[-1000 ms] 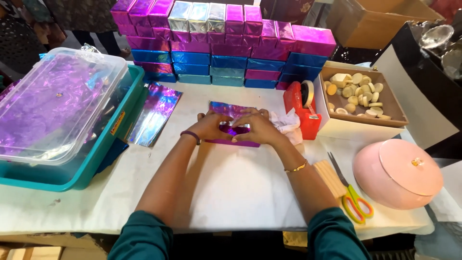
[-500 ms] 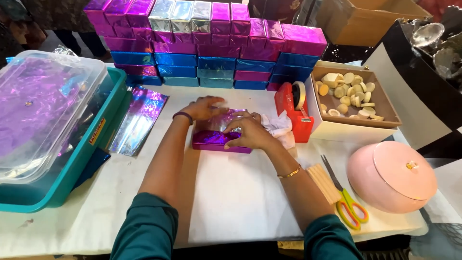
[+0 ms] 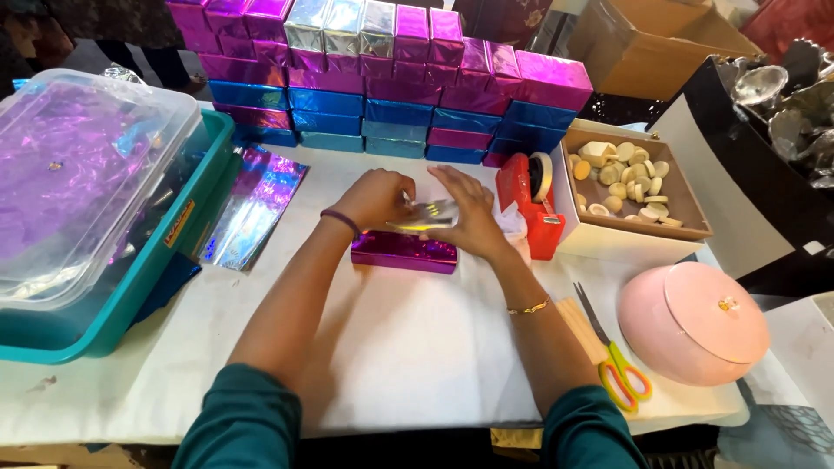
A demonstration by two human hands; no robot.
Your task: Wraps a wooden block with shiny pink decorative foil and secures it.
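Wrapping step: left hand (image 3: 375, 198) and right hand (image 3: 469, 213) press shiny foil flat on purple box (image 3: 404, 251), mid white table (image 3: 408, 347). Next likely needs tape from red tape holder (image 3: 532, 201) just beside.

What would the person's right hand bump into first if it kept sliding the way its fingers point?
The right hand points up and left across the purple foil box. It would likely meet the left hand first, already almost touching it; beyond that stands the stack of foil-wrapped boxes.
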